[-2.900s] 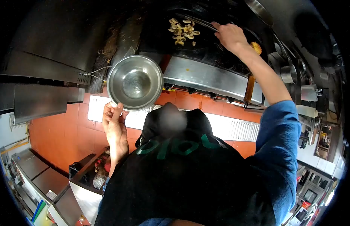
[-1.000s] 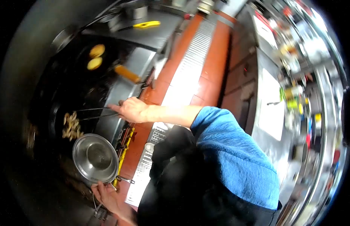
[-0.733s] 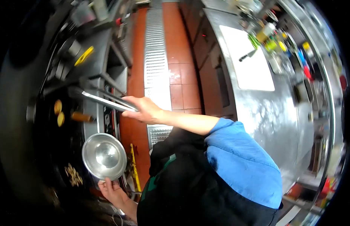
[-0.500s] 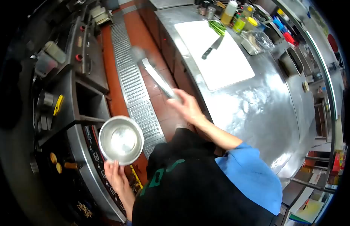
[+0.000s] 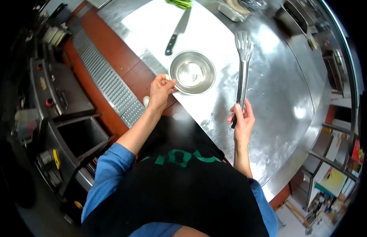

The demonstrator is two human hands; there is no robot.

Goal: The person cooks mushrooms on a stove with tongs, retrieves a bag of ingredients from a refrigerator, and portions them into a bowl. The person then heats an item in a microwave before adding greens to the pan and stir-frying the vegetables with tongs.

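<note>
**Steel bowl in the left hand at the white board, tongs in the right**

In the head view, the landmark is the white cutting board (image 5: pixel 151 19). The steel bowl (image 5: pixel 191 75) sits at or just above its near part, open side up; whether its base touches cannot be told. The left hand (image 5: pixel 159 91) is closed in a pinch on the rim, on the side towards the floor, with the thumb over the edge and the fingers bent around it.

The right hand (image 5: pixel 242 120) is to the right of the board, over the steel counter (image 5: pixel 274 98), its fingers closed around the handle end of the metal tongs (image 5: pixel 242 81). The arms of the tongs lie close together, scalloped tips pointing away from the person.

Beyond the bowl, a knife (image 5: pixel 171 44) with a black handle lies on the board, near some green stalks (image 5: pixel 181 3) at its far end.

The bowl looks thin-walled, so probably light, stiff and hard to damage, though its smooth sides may slip if wet; the rim seems the surest hold. The tongs look long and springy, best held around both arms.
</note>
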